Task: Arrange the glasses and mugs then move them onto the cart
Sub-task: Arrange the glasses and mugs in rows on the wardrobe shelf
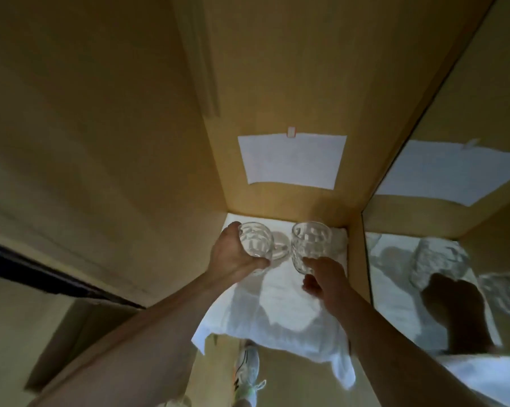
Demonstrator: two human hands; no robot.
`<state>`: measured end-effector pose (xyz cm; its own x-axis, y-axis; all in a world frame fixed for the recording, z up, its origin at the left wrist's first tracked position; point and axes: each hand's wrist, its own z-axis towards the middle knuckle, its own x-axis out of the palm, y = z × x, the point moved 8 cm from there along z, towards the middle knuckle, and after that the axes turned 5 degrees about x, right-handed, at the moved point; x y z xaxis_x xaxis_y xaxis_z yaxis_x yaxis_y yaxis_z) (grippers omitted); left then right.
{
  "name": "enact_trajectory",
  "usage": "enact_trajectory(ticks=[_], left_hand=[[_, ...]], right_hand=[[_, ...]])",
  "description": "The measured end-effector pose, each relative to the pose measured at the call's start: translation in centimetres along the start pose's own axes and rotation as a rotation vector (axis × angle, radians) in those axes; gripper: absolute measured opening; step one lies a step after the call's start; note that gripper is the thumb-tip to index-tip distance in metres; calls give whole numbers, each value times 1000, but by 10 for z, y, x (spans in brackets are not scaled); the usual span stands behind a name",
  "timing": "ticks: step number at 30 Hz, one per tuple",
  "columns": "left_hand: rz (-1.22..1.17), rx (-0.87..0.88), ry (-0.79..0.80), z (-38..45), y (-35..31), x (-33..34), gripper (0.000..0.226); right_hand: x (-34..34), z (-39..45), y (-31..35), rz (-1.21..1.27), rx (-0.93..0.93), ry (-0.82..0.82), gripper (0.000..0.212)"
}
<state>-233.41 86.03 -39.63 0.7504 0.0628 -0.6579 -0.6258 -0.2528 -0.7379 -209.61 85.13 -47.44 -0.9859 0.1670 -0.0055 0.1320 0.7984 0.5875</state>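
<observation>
Both forearms reached in; left hand (233,254) gripped one glass (255,240), right hand (325,279) pinched another glass (309,245). Arranging step, I judged; next, lift clear for the cart.

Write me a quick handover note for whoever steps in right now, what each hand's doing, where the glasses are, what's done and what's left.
Left hand: grips a clear faceted glass from the side, tilted, over the white cloth.
Right hand: fingers curled round the lower part of a second faceted glass, which is upright, near the mirrored wall.
Between them a third clear glass seems to stand on the cloth; it is blurred.
Done: two glasses are in hand inside the wooden alcove.
Left: no cart or mugs in view. Nothing is seen moved yet; arranging and carrying remain.
</observation>
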Motion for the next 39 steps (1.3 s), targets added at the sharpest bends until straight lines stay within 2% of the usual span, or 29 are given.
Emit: enact_trajectory(ticks=[1,4,8,11,14,18,22,24,26,31,33,34,36,39], left_hand=[[-8,4,-11,-10,-12,-13,87],[-74,7,-58,-39,-46,-49,119],[-125,1,-158,-78,-75,-95,103],[-176,10,-206,-103,-91,-122,119],[-210,35,-255,-131,-99,-143,112],[-273,83,-311,-165,-107,-166,118],[-457,96,-336,-193,-110,-190,121],[-514,112,-337,-208,-111,-203,122],[-559,130,-319,-223,-113,-215,113],[-657,197,-261,-260,-119,-237,68],[-720,228,-236,-274,-124,-239,41],[-761,236,-225,-280,-125,-236,37],[-811,250,-209,-288,-125,-227,49],[-822,279,-167,-302,-127,-213,83]], right_hand=[[0,-14,7,-5,-33,22,13],[0,-54,28,-16,-121,125,12],[-5,-108,55,-38,-233,177,16],[-6,-141,71,-117,-351,180,15],[-5,-170,78,-189,-414,167,16],[-9,-217,75,-244,-520,137,41],[-16,-268,67,-216,-600,126,55],[-18,-295,63,-201,-640,96,54],[-21,-323,58,-189,-680,54,51],[-30,-382,37,-163,-781,11,49],[-36,-402,24,-147,-821,-22,44],[-40,-410,16,-143,-831,-51,41],[-50,-425,2,-147,-836,-121,42],[-64,-439,-19,-103,-822,-172,46]])
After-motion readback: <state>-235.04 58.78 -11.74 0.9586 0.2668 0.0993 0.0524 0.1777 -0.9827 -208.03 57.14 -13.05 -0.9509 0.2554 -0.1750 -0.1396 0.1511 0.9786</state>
